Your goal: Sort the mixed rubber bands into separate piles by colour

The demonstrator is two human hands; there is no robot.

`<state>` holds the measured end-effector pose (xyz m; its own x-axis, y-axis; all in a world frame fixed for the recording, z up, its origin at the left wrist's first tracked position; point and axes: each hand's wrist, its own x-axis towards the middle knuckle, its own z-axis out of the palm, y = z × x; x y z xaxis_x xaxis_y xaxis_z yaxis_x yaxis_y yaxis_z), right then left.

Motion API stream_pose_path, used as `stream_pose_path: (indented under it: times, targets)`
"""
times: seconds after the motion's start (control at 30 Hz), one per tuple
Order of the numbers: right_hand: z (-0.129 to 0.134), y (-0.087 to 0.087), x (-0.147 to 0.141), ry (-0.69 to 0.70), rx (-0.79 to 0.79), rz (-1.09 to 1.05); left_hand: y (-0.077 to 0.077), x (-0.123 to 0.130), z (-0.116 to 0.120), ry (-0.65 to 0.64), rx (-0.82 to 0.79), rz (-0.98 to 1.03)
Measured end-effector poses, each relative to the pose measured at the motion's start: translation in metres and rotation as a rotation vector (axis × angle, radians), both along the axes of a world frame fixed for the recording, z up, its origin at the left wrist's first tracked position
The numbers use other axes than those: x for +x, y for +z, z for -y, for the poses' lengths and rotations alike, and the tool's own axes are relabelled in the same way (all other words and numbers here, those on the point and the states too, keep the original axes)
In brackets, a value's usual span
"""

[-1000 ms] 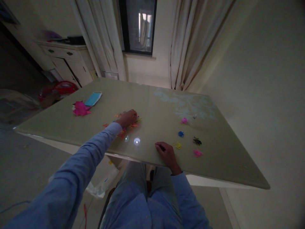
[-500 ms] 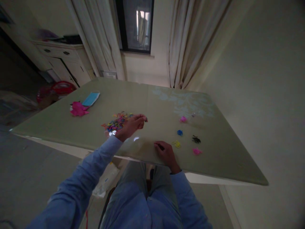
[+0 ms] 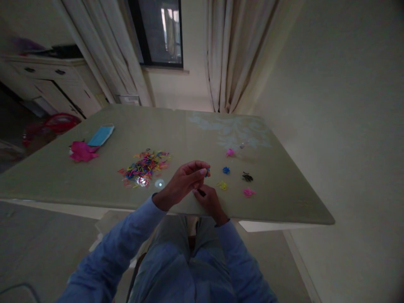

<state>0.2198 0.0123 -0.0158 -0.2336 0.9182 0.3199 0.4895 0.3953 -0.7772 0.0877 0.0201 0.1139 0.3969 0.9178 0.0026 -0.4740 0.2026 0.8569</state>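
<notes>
My left hand (image 3: 186, 180) is held above the table just over my right, with thumb and forefinger pinched on a small blue rubber band (image 3: 207, 172). Close below it, my right hand (image 3: 211, 201) rests near the table's front edge, its fingers curled together; what they hold, if anything, is hidden. To the left lies a mixed pile of coloured rubber bands (image 3: 145, 165). Sorted heaps sit on the right: blue bands (image 3: 226, 170), yellow bands (image 3: 222, 185), black bands (image 3: 247, 176), pink bands (image 3: 248, 192) and another pink heap (image 3: 230, 152).
A blue face mask (image 3: 101, 135) and a crumpled bright pink item (image 3: 83, 151) lie on the table's (image 3: 176, 130) left side. A small clear object (image 3: 242, 145) is near the back right heap. Curtains (image 3: 217, 54) and a white cabinet (image 3: 47, 84) stand beyond.
My left hand has moved rightward from beside the mixed pile to just above my right hand, and the blue band now shows in its fingers. The view has turned slightly right.
</notes>
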Motion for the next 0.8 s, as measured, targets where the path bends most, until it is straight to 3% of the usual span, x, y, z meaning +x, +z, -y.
stream_pose_path:
  times: [0.17,0.3,0.43,0.57,0.8]
  targets:
    - [0.001,0.002,0.000,0.025,-0.033,-0.001,-0.008,0.013,-0.011,-0.014,-0.026,-0.108]
    - [0.002,0.002,0.000,0.045,-0.061,0.002,-0.032,0.035,-0.040,-0.045,0.021,-0.275]
    - [0.001,-0.002,0.000,0.071,-0.089,0.016,-0.065,0.065,-0.080,0.020,0.231,-0.620]
    - [0.002,-0.003,0.000,0.065,-0.100,0.016,-0.087,0.086,-0.111,0.057,0.571,-1.012]
    - [0.003,0.000,0.001,0.060,-0.101,0.018,-0.098,0.097,-0.123,-0.003,0.671,-1.096]
